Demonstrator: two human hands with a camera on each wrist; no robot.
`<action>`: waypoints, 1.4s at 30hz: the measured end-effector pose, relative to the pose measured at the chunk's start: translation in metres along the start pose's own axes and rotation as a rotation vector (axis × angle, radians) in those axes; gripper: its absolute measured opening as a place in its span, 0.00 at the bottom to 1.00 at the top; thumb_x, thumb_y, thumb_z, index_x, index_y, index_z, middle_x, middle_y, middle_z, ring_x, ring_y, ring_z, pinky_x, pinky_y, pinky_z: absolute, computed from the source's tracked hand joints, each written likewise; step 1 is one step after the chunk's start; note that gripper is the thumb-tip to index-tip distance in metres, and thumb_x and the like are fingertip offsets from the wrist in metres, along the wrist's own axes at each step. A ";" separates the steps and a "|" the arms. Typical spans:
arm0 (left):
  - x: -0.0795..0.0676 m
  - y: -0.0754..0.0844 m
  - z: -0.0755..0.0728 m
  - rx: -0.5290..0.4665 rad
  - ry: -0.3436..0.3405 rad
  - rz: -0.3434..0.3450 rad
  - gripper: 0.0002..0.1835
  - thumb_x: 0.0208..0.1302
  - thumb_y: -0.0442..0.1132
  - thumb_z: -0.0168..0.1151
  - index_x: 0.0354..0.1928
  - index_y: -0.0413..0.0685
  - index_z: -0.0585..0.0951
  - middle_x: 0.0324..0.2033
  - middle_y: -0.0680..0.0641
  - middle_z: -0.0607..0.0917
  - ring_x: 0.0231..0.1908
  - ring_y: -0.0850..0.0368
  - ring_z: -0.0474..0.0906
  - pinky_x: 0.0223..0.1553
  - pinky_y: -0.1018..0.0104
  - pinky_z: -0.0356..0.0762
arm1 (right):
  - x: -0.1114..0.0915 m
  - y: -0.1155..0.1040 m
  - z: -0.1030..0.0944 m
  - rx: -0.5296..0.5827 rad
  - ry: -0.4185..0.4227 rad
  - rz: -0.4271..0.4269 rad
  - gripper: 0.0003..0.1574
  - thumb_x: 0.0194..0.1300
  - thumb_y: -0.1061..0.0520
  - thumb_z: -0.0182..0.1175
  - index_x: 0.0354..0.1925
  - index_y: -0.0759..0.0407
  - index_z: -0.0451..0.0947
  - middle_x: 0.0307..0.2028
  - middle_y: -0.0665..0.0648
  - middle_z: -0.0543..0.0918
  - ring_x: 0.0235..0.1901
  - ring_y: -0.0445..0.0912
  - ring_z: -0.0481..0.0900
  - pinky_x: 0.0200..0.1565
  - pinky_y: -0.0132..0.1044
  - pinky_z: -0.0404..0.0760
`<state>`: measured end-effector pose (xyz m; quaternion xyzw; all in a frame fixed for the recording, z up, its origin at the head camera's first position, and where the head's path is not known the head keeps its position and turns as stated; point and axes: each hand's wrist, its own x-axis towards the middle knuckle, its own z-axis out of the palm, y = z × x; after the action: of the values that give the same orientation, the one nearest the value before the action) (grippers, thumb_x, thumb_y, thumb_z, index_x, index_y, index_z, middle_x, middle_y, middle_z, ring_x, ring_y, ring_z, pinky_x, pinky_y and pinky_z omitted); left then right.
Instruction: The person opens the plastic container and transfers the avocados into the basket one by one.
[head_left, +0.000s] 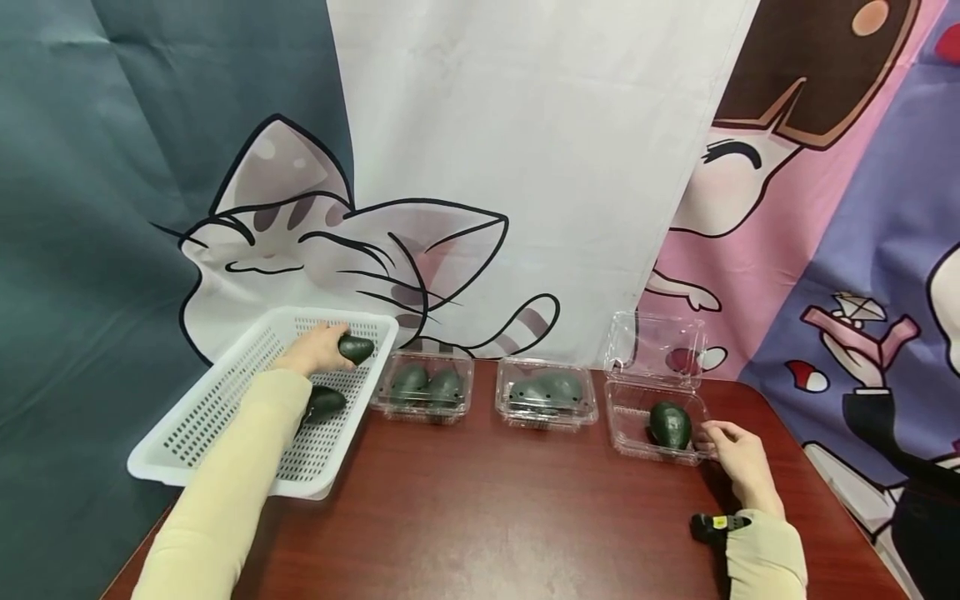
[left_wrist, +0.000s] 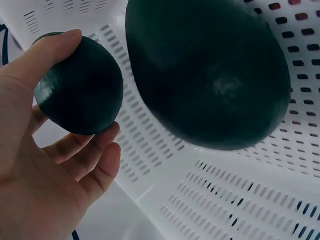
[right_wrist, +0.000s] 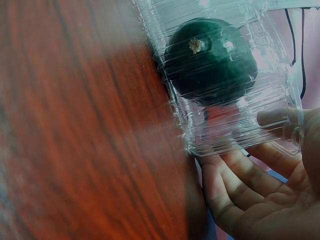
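Two boxes [head_left: 420, 413] [head_left: 546, 415] filled, closed; open box [head_left: 628, 423] half-filled: first avocado [head_left: 670, 426]. Left fingers [left_wrist: 106, 167] grip second avocado [head_left: 356, 350]; basket [head_left: 168, 457]: third avocado [head_left: 327, 403]. Right fingers [right_wrist: 245, 172] pinch open box.

The table [head_left: 480, 500] is red-brown, with a glossy top and dark wood grain. On its left part stands a white basket [head_left: 153, 474] with many small holes. To the right of it, along the back edge, three clear boxes stand in one row, a little apart: the left box [head_left: 423, 414] and the middle box [head_left: 543, 422] are closed, while the right box [head_left: 628, 429] has its lid raised.
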<state>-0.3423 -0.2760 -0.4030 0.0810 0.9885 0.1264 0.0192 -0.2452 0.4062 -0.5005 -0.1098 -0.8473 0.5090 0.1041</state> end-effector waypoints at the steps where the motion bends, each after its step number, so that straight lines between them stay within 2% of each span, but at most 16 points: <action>1: 0.001 0.000 0.002 -0.001 -0.013 -0.007 0.44 0.52 0.46 0.74 0.67 0.35 0.66 0.58 0.24 0.67 0.57 0.27 0.67 0.54 0.33 0.66 | 0.000 0.000 0.000 0.004 0.002 0.000 0.27 0.75 0.52 0.50 0.53 0.77 0.74 0.36 0.53 0.80 0.26 0.38 0.77 0.29 0.32 0.79; 8: 0.001 -0.001 0.010 -0.024 -0.090 -0.050 0.44 0.49 0.45 0.75 0.66 0.35 0.67 0.58 0.26 0.68 0.55 0.30 0.68 0.52 0.35 0.69 | -0.001 -0.001 0.003 0.004 -0.007 0.010 0.27 0.75 0.52 0.49 0.54 0.76 0.73 0.36 0.53 0.80 0.26 0.38 0.77 0.28 0.32 0.78; 18: 0.001 -0.005 0.017 -0.033 -0.129 -0.088 0.46 0.52 0.44 0.75 0.69 0.34 0.63 0.63 0.25 0.64 0.62 0.27 0.61 0.58 0.32 0.61 | -0.003 -0.002 0.005 -0.010 -0.002 0.008 0.27 0.75 0.52 0.49 0.55 0.77 0.73 0.37 0.55 0.80 0.25 0.37 0.76 0.28 0.32 0.78; 28: 0.000 -0.009 0.022 -0.008 -0.134 -0.098 0.43 0.55 0.45 0.74 0.68 0.34 0.64 0.63 0.25 0.66 0.61 0.27 0.63 0.55 0.33 0.66 | -0.001 -0.003 0.005 0.019 0.001 0.006 0.27 0.75 0.53 0.50 0.55 0.77 0.72 0.34 0.54 0.80 0.24 0.38 0.77 0.27 0.32 0.78; 35: 0.001 -0.010 0.023 -0.005 -0.133 -0.108 0.46 0.55 0.47 0.74 0.70 0.35 0.63 0.64 0.25 0.65 0.62 0.27 0.62 0.56 0.32 0.64 | 0.000 -0.002 0.003 0.004 0.009 -0.001 0.27 0.75 0.52 0.50 0.55 0.77 0.73 0.36 0.57 0.80 0.25 0.38 0.76 0.28 0.32 0.78; 42: 0.004 -0.006 0.023 0.006 -0.144 -0.112 0.47 0.56 0.48 0.73 0.71 0.35 0.61 0.63 0.26 0.67 0.61 0.28 0.64 0.55 0.34 0.66 | -0.001 -0.001 0.000 -0.011 0.009 0.006 0.27 0.75 0.52 0.49 0.56 0.77 0.73 0.38 0.58 0.80 0.26 0.37 0.77 0.28 0.32 0.78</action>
<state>-0.3463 -0.2751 -0.4271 0.0346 0.9879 0.1161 0.0971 -0.2445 0.4053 -0.4996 -0.1151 -0.8493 0.5042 0.1057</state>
